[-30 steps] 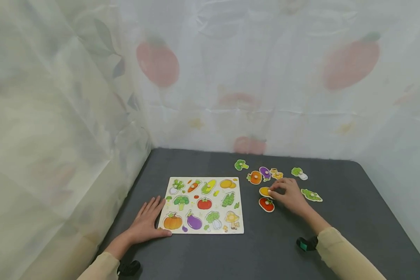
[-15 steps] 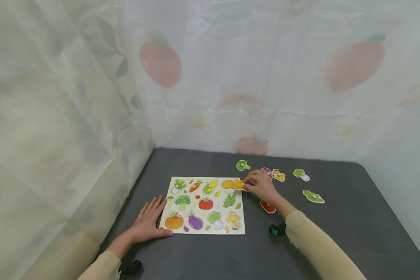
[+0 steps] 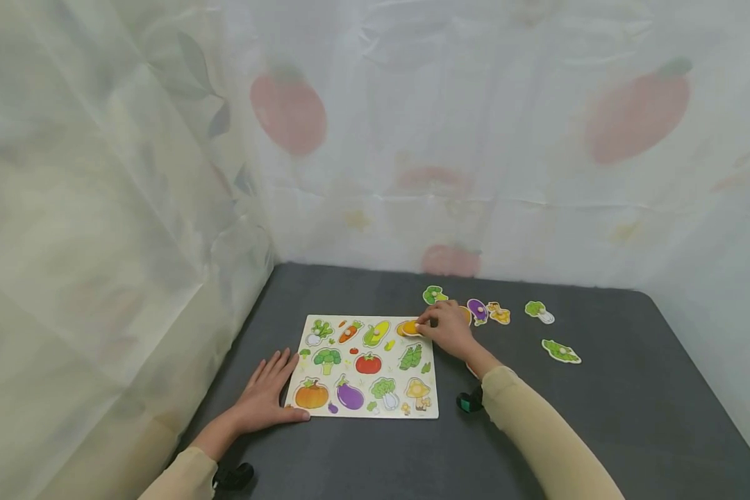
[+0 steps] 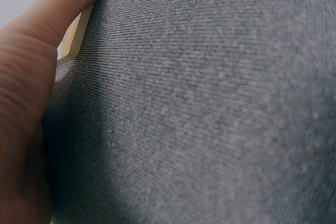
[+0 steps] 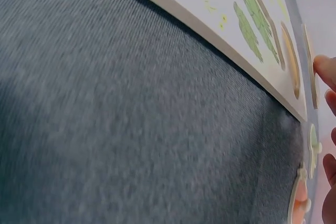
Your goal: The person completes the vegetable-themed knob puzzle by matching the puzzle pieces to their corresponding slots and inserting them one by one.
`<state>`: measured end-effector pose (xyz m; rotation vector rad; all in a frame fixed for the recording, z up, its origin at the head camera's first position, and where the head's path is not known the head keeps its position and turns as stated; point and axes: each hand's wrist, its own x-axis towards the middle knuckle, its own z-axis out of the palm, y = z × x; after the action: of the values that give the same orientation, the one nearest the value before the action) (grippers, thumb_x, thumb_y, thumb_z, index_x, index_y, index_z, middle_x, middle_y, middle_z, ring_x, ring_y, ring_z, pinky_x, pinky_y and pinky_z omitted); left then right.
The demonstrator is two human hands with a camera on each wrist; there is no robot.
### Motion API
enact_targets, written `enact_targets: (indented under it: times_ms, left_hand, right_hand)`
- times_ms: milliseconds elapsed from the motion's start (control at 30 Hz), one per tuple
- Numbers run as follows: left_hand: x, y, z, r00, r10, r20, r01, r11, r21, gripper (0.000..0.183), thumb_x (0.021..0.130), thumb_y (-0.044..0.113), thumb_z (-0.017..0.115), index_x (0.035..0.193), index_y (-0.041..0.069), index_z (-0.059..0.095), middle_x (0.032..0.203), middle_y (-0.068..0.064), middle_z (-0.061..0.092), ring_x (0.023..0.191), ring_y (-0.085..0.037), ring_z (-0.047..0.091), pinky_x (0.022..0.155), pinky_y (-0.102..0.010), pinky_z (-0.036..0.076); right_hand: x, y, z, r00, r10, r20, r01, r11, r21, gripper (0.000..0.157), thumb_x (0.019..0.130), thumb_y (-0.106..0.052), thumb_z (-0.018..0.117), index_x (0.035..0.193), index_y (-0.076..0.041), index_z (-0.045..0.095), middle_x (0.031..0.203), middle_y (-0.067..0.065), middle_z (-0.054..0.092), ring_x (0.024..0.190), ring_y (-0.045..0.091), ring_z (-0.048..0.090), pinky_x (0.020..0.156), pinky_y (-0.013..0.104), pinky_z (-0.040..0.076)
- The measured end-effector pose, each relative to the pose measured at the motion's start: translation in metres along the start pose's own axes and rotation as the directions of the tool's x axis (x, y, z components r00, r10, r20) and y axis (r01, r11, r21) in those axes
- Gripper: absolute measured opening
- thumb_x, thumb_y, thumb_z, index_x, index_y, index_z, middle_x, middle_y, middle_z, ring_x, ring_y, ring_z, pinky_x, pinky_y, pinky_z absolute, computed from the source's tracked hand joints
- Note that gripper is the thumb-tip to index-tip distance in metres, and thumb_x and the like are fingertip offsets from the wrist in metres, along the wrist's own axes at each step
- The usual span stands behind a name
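Observation:
A white vegetable puzzle board [image 3: 350,376] lies flat on the dark grey tabletop. My left hand [image 3: 265,392] rests at its left edge with fingers spread, the thumb along the near left corner. Over the board's far right corner, my right hand [image 3: 451,332] pinches a yellow oval puzzle piece [image 3: 410,328] between thumb and fingertips. The right wrist view shows this piece [image 5: 311,72] edge-on, tilted and just above an oval recess [image 5: 291,61]. In the left wrist view only the left thumb [image 4: 58,9] and the board's corner [image 4: 76,38] appear.
Loose knobbed pieces lie beyond and right of the board: broccoli [image 3: 434,294], eggplant [image 3: 478,312], mushroom [image 3: 498,313], bok choy [image 3: 539,312] and a green pod [image 3: 561,351]. The right hand partly hides an orange pumpkin piece [image 3: 467,314]. Printed curtains [image 3: 375,139] enclose the table.
My right hand has lifted the yellow piece from beside the tomato piece and carried it left to the board's far right corner. My left hand stays in place.

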<state>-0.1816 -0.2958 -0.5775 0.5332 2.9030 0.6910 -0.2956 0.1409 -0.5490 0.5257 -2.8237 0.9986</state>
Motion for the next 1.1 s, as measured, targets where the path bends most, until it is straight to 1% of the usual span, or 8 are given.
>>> enact_targets:
  times_ms: [167, 500, 633, 800, 1100]
  left_hand:
    - [0.0, -0.001, 0.0, 1.0, 0.002, -0.003, -0.002, 1.0, -0.001, 0.127, 0.07, 0.077, 0.077, 0.163, 0.008, 0.025, 0.169, -0.018, 0.017, 0.155, -0.04, 0.011, 0.12, -0.063, 0.005]
    - [0.001, -0.002, 0.002, 1.0, 0.003, -0.005, -0.003, 1.0, 0.008, 0.127, 0.07, 0.078, 0.076, 0.164, 0.008, 0.025, 0.168, -0.019, 0.018, 0.155, -0.041, 0.012, 0.12, -0.063, 0.005]
    - [0.001, -0.003, 0.002, 1.0, 0.001, -0.007, 0.0, 1.0, 0.019, 0.127, 0.07, 0.079, 0.075, 0.164, 0.008, 0.025, 0.169, -0.018, 0.018, 0.155, -0.041, 0.012, 0.12, -0.063, 0.005]
    - [0.001, -0.004, 0.003, 1.0, -0.002, -0.004, 0.002, 1.0, 0.025, 0.128, 0.07, 0.08, 0.074, 0.164, 0.009, 0.025, 0.169, -0.018, 0.017, 0.155, -0.04, 0.012, 0.12, -0.063, 0.005]
    - [0.001, -0.004, 0.003, 1.0, -0.001, -0.003, 0.001, 1.0, 0.021, 0.127, 0.07, 0.08, 0.074, 0.164, 0.01, 0.025, 0.169, -0.018, 0.017, 0.155, -0.04, 0.011, 0.12, -0.063, 0.005]
  right_hand:
    - [0.002, -0.001, 0.006, 1.0, 0.013, 0.003, -0.013, 1.0, -0.016, 0.01, 0.091, -0.032, 0.079, 0.093, -0.022, 0.081, 0.11, 0.001, 0.066, 0.123, 0.032, 0.049, 0.107, 0.054, 0.038]
    - [0.002, -0.002, 0.014, 0.999, 0.047, -0.011, -0.048, 0.998, -0.03, 0.009, 0.091, -0.032, 0.079, 0.091, -0.023, 0.08, 0.107, -0.001, 0.065, 0.118, 0.029, 0.048, 0.102, 0.052, 0.039]
    - [0.003, -0.003, 0.017, 0.999, 0.048, -0.024, -0.049, 0.998, -0.029, 0.009, 0.091, -0.031, 0.08, 0.091, -0.022, 0.08, 0.109, 0.001, 0.066, 0.12, 0.031, 0.048, 0.104, 0.053, 0.037]
    - [0.005, -0.003, 0.021, 0.999, 0.05, -0.019, -0.05, 0.998, -0.033, 0.01, 0.091, -0.032, 0.079, 0.091, -0.022, 0.08, 0.112, 0.002, 0.066, 0.125, 0.031, 0.045, 0.107, 0.053, 0.035]
    - [0.008, -0.002, 0.024, 0.998, 0.055, -0.014, -0.055, 0.998, -0.037, 0.01, 0.09, -0.033, 0.08, 0.092, -0.023, 0.08, 0.109, -0.002, 0.065, 0.121, 0.029, 0.045, 0.104, 0.051, 0.035]
